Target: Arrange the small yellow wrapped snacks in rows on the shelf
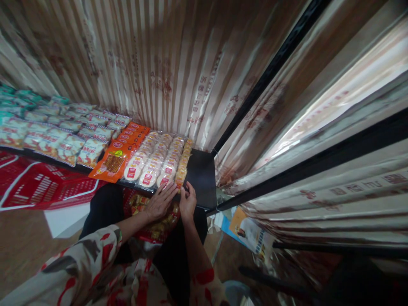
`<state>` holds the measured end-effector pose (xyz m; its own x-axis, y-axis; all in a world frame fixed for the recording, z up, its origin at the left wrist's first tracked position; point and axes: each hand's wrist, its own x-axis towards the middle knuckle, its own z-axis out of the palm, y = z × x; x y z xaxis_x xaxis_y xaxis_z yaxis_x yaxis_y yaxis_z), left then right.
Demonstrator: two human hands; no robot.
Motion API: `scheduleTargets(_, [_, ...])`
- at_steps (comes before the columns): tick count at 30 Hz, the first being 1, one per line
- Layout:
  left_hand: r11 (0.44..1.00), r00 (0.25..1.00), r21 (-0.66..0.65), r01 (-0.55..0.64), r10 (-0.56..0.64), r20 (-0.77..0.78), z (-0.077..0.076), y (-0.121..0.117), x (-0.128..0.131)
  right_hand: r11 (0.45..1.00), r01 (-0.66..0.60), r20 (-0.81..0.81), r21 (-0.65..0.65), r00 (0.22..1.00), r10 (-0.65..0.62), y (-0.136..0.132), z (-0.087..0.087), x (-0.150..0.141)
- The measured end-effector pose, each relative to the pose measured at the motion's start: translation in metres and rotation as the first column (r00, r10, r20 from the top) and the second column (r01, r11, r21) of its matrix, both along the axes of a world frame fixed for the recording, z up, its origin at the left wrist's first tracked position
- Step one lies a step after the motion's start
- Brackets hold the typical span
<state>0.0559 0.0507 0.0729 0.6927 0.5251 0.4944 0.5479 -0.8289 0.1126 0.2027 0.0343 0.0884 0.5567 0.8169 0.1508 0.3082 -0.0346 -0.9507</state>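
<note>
Head camera (only view; clock read about the hands, 12 toward the top): the left hand (162,201) lies palm down at the near end of the rows, fingers extended and close together, tips by the last round crackers (156,159) and the yellow packets (183,163). No grip visible; cannot tell whether the tips press on a wrapper. The right hand (188,202) is half curled, thumb and forefinger slightly parted, just beside the near end of the yellow row. Cannot tell if a packet sits between them.

Location: yellow packets run away toward 12 o'clock on the black shelf (202,176), alongside three rows of crackers. Orange bag (117,148) lies at 10; white snack packs (63,138) fill the shelf between 9 and 10. Red basket (63,187) stands below the shelf edge at 9. A red bag (153,239) with gold-coloured contents sits between the knees at 7.

Progress, judged: cracker rows look fully laid and even; the yellow row appears to reach nearly to the front edge, both hands at its near end. Dark shelf surface shows at 2 o'clock; gold-coloured contents remain in the red bag.
</note>
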Motion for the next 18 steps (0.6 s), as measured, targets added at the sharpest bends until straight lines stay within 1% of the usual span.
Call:
scheduleTargets(2, [1.000, 1.000, -0.016, 0.019, -0.019, 0.014, -0.002, -0.009, -0.004, 0.999, 0.033, -0.028, 0.015, 0.999, -0.033, -0.005, 0.001, -0.004])
scheduleTargets(4, [0.998, 0.998, -0.037, 0.056, -0.055, 0.034, -0.007, -0.019, -0.009, 0.996, 0.077, -0.070, 0.041, 0.995, -0.074, -0.012, 0.003, -0.009])
scheduleTargets(7, [0.988, 0.992, -0.098, 0.121, -0.117, 0.051, -0.022, -0.035, -0.018, 0.992, 0.118, -0.137, 0.039, 0.984, -0.112, -0.026, 0.002, -0.019])
scheduleTargets(9, [0.976, 0.989, -0.159, 0.147, -0.141, 0.047, -0.036, -0.044, -0.024, 0.996, 0.085, -0.163, 0.007, 0.983, -0.082, -0.038, -0.001, -0.027])
scheduleTargets(11, [0.961, 0.990, -0.235, 0.143, -0.139, 0.031, -0.050, -0.050, -0.030, 0.999, 0.020, -0.162, -0.037, 0.987, -0.026, -0.048, -0.009, -0.036])
scheduleTargets(13, [0.937, 0.996, -0.340, 0.078, -0.084, -0.002, -0.061, -0.053, -0.035, 0.994, -0.056, -0.123, -0.094, 0.991, 0.044, -0.056, -0.022, -0.046])
scheduleTargets(14, [0.915, 0.998, -0.402, 0.026, -0.044, -0.035, -0.065, -0.053, -0.038, 0.986, -0.105, -0.093, -0.132, 0.991, 0.093, -0.058, -0.030, -0.050])
scheduleTargets(15, [0.882, 0.996, -0.470, -0.039, -0.001, -0.085, -0.068, -0.053, -0.041, 0.969, -0.167, -0.060, -0.181, 0.986, 0.159, -0.059, -0.039, -0.054])
scheduleTargets(16, [0.838, 0.988, -0.533, -0.117, 0.043, -0.149, -0.071, -0.052, -0.043, 0.942, -0.225, -0.024, -0.248, 0.974, 0.226, -0.059, -0.049, -0.057])
scheduleTargets(17, [0.785, 0.973, -0.586, -0.200, 0.086, -0.216, -0.073, -0.050, -0.046, 0.903, -0.267, 0.015, -0.336, 0.957, 0.288, -0.059, -0.059, -0.060])
scheduleTargets(18, [0.729, 0.953, -0.627, -0.274, 0.121, -0.276, -0.074, -0.049, -0.049, 0.851, -0.307, 0.060, -0.427, 0.929, 0.365, -0.059, -0.068, -0.062])
